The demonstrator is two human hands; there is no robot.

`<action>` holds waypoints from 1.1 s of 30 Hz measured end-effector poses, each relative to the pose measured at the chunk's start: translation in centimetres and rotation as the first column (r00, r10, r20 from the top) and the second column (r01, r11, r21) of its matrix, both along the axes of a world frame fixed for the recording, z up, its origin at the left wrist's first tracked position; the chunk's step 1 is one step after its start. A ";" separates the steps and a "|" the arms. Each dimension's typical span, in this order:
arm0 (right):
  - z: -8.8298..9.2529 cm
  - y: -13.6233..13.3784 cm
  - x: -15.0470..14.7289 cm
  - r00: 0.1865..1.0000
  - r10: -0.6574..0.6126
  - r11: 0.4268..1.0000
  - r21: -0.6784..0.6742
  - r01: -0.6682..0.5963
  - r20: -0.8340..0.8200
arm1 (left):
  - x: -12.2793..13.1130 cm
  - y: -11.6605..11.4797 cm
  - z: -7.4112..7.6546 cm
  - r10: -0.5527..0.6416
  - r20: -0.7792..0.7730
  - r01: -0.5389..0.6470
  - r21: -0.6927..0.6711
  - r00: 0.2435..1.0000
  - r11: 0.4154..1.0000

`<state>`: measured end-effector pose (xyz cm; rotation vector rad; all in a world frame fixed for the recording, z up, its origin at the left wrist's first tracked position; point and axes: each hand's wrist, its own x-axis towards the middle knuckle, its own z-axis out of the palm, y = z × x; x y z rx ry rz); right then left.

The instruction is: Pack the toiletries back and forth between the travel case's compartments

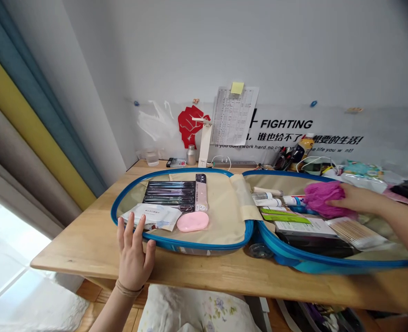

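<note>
A blue-edged case [225, 193] lies unfolded on the desk, with a beige lining. My left hand [135, 253] rests with fingers stretched at the front rim of its left half, touching the edge near a white packet [155, 216]. Beside that packet are a pink oval soap box [193, 222] and a pack of toothbrushes [171, 196]. In the right half, my right hand [345, 198] has its fingers on a magenta mesh bath puff [323, 197], partly hidden by it. Around the puff lie white tubes [268, 202], a green packet [285, 215] and a bag of cotton swabs [358, 232].
The wooden desk [82, 240] stands against a wall with a poster. Along its back are a silver jar [190, 155], a white lamp [205, 143], a power strip [235, 163] and a yellow-labelled bottle [303, 150]. Plastic bags [363, 173] crowd the right back.
</note>
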<state>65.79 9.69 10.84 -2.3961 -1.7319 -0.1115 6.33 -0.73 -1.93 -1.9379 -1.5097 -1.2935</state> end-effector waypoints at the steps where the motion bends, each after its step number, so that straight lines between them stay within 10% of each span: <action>1: 0.9 0.4 -0.4 0.998 -0.064 0.996 -0.069 0.062 -0.018 | 0.0 0.0 0.0 0.004 0.000 -0.004 0.001 1.000 1.000; 7: 8.0 0.7 -6.7 0.978 -0.203 0.946 0.265 0.186 0.039 | 0.1 0.0 0.1 -0.003 -0.001 0.003 0.005 1.000 1.000; 11: 10.3 1.6 -18.4 0.946 0.227 0.903 0.414 -0.116 -0.230 | 0.2 -0.1 0.1 0.004 0.006 -0.004 -0.005 1.000 1.000; 16: 7.7 4.6 -35.9 0.650 0.733 0.680 0.233 -0.695 -0.201 | 0.1 0.0 -0.1 0.000 0.019 0.000 -0.011 1.000 1.000; 21: 2.0 4.6 -47.9 0.522 0.843 0.538 0.172 -0.826 -0.132 | 0.1 0.0 -0.3 0.000 0.018 0.000 -0.005 1.000 1.000; 27: -2.0 4.1 -51.4 0.461 0.881 0.465 0.020 -0.885 -0.108 | 0.2 0.1 -0.4 0.002 0.029 -0.001 -0.023 1.000 1.000; 33: -0.7 4.7 -49.8 0.454 0.886 0.455 -0.009 -0.890 -0.089 | 0.1 0.1 -0.4 -0.004 0.021 0.004 -0.015 1.000 1.000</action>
